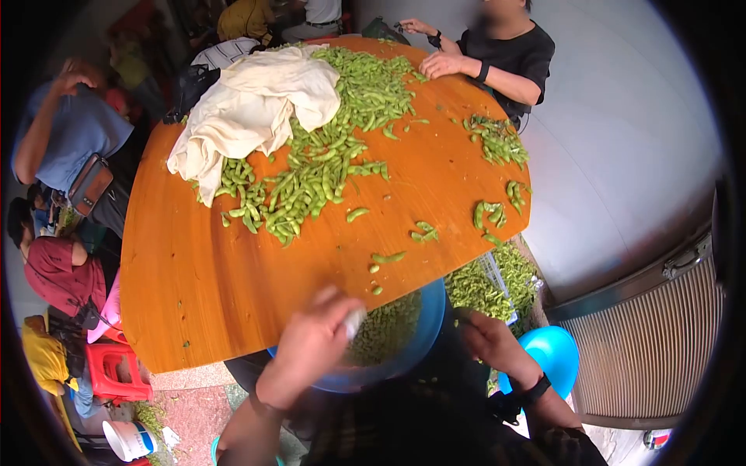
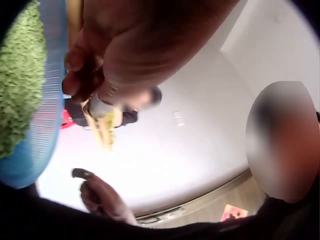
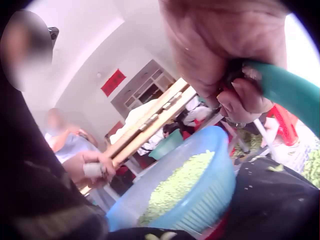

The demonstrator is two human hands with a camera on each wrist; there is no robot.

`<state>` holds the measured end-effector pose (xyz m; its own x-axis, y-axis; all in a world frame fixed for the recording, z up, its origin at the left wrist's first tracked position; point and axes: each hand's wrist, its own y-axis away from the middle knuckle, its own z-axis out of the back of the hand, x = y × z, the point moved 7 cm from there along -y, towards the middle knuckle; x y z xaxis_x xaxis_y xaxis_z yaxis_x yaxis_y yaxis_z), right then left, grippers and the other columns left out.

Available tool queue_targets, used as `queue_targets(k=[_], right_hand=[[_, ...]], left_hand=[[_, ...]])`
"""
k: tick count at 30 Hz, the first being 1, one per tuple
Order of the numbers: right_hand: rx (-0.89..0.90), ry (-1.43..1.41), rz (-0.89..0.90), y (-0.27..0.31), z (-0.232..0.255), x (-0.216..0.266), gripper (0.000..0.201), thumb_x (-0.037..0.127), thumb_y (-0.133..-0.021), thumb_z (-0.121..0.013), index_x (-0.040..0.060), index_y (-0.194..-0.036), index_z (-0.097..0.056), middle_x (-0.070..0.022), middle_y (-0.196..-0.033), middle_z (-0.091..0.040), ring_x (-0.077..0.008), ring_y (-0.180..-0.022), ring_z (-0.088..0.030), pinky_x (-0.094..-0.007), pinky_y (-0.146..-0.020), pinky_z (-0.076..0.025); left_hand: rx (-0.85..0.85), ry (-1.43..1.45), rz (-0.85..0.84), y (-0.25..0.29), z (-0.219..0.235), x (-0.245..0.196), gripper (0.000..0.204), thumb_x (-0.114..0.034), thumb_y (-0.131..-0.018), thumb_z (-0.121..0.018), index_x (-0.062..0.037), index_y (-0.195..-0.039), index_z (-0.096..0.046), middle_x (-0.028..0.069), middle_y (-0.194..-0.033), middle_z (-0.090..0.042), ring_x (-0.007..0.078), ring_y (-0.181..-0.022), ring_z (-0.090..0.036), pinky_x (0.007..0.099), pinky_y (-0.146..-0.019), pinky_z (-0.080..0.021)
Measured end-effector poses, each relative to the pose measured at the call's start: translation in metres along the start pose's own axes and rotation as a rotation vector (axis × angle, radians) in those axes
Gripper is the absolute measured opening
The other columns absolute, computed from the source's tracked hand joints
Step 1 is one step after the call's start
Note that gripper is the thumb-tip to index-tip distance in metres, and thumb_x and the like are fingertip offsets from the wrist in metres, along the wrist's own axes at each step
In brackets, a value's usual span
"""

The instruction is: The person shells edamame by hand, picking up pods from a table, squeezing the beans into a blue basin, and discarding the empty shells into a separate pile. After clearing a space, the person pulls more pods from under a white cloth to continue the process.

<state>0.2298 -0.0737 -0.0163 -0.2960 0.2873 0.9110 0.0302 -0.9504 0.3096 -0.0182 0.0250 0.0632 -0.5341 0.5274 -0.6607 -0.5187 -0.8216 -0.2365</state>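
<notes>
My left hand (image 1: 318, 338) is over the near table edge, beside a blue plastic basket (image 1: 437, 314) of shelled green beans (image 1: 381, 330). Its fingers are curled, white tape wraps one digit, and nothing shows in its grip. My right hand (image 1: 497, 346) stays right of the basket. Its curled fingers (image 3: 235, 102) hold a teal curved piece (image 3: 295, 87), whose kind I cannot tell. In the right wrist view, the blue basket (image 3: 220, 165) leans beside my dark-clothed leg. Green soybean pods (image 1: 311, 182) lie heaped on the wooden table (image 1: 233, 272).
A cream cloth (image 1: 256, 109) covers part of the pod heap. Another person (image 1: 509, 58) works at the table's far right. More pods (image 1: 474, 287) lie below the right edge, by a blue basin (image 1: 552, 353). A red stool (image 1: 116, 373) stands left.
</notes>
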Motion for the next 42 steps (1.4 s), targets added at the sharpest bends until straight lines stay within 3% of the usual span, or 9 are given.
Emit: queue_targets(k=[4,7,12,14,17,22,24,29,42], right_hand=[[0.145,-0.095,0.034,-0.013,-0.007,0.046,0.032,0.006,-0.098,-0.047,0.0057,-0.129,-0.056,-0.0013,-0.072,-0.055,-0.0062,-0.057,-0.055,-0.0226,-0.051,-0.046],[0.134,-0.187,0.097,-0.027,-0.004,0.049,0.009,0.007,-0.098,-0.049,0.0031,-0.097,-0.057,-0.0012,-0.075,-0.059,-0.0064,-0.056,-0.060,-0.0214,-0.045,-0.046],[0.091,-0.236,0.090,-0.054,0.000,0.068,0.012,0.009,-0.098,-0.050,0.0037,-0.089,-0.054,-0.0014,-0.074,-0.059,-0.0069,-0.056,-0.059,-0.0217,-0.048,-0.045],[0.078,-0.294,0.131,-0.073,-0.002,0.075,0.012,0.011,-0.099,-0.050,0.0035,-0.092,-0.056,-0.0006,-0.075,-0.059,-0.0071,-0.056,-0.059,-0.0219,-0.048,-0.045],[0.098,-0.392,0.105,-0.101,-0.013,0.083,0.012,0.013,-0.099,-0.052,0.0030,-0.095,-0.058,0.0001,-0.076,-0.059,-0.0062,-0.057,-0.058,-0.0207,-0.045,-0.042],[0.128,-0.518,0.090,-0.119,-0.032,0.085,0.015,0.014,-0.098,-0.054,0.0022,-0.090,-0.060,0.0002,-0.073,-0.059,-0.0051,-0.053,-0.056,-0.0200,-0.041,-0.039],[0.124,-0.495,0.095,-0.119,-0.035,0.085,0.015,0.014,-0.098,-0.054,0.0037,-0.090,-0.061,0.0013,-0.073,-0.059,-0.0049,-0.053,-0.056,-0.0195,-0.042,-0.038],[0.092,-0.453,0.079,-0.122,-0.038,0.081,0.017,0.013,-0.097,-0.055,0.0022,-0.086,-0.061,0.0009,-0.070,-0.059,-0.0049,-0.052,-0.056,-0.0202,-0.040,-0.038],[-0.020,-0.570,0.082,-0.131,-0.055,0.079,0.014,0.010,-0.097,-0.054,0.0049,-0.086,-0.060,0.0020,-0.068,-0.056,-0.0039,-0.049,-0.047,-0.0209,-0.043,-0.035]], left_hand=[[-0.145,-0.150,0.041,-0.085,0.014,0.003,0.021,-0.003,-0.080,-0.068,-0.0022,-0.101,-0.065,0.0145,-0.092,-0.060,0.0341,-0.080,-0.062,0.0418,-0.070,-0.050],[-0.104,-0.300,-0.026,-0.122,-0.016,0.043,0.023,-0.001,-0.080,-0.065,-0.0016,-0.103,-0.064,0.0164,-0.097,-0.060,0.0387,-0.085,-0.061,0.0447,-0.074,-0.050],[-0.053,-0.294,-0.034,-0.128,-0.020,0.046,0.022,0.002,-0.079,-0.064,-0.0005,-0.101,-0.064,0.0185,-0.097,-0.062,0.0406,-0.086,-0.061,0.0432,-0.077,-0.051],[-0.048,-0.198,-0.169,-0.116,-0.020,0.029,0.026,0.007,-0.079,-0.062,-0.0011,-0.103,-0.065,0.0138,-0.092,-0.066,0.0301,-0.078,-0.066,0.0349,-0.069,-0.053],[0.183,0.554,0.301,-0.095,-0.034,0.040,0.036,0.008,-0.089,-0.053,-0.0051,-0.121,-0.063,0.0020,-0.099,-0.067,0.0075,-0.085,-0.062,0.0226,-0.071,-0.050],[0.134,0.617,0.227,-0.091,-0.036,0.047,0.044,0.012,-0.087,-0.055,-0.0080,-0.126,-0.062,0.0030,-0.106,-0.067,0.0080,-0.084,-0.062,0.0234,-0.072,-0.052],[0.040,0.518,0.028,-0.092,-0.030,0.039,0.038,0.010,-0.087,-0.058,-0.0066,-0.120,-0.065,0.0016,-0.098,-0.068,0.0061,-0.071,-0.061,0.0201,-0.061,-0.049],[-0.049,0.242,-0.235,-0.093,-0.028,0.033,0.038,0.008,-0.081,-0.064,-0.0042,-0.117,-0.064,0.0099,-0.097,-0.067,0.0162,-0.078,-0.066,0.0262,-0.066,-0.053],[-0.152,0.185,-0.147,-0.083,-0.030,0.041,0.033,0.011,-0.082,-0.058,-0.0003,-0.112,-0.062,0.0142,-0.097,-0.067,0.0226,-0.082,-0.068,0.0303,-0.069,-0.054]])
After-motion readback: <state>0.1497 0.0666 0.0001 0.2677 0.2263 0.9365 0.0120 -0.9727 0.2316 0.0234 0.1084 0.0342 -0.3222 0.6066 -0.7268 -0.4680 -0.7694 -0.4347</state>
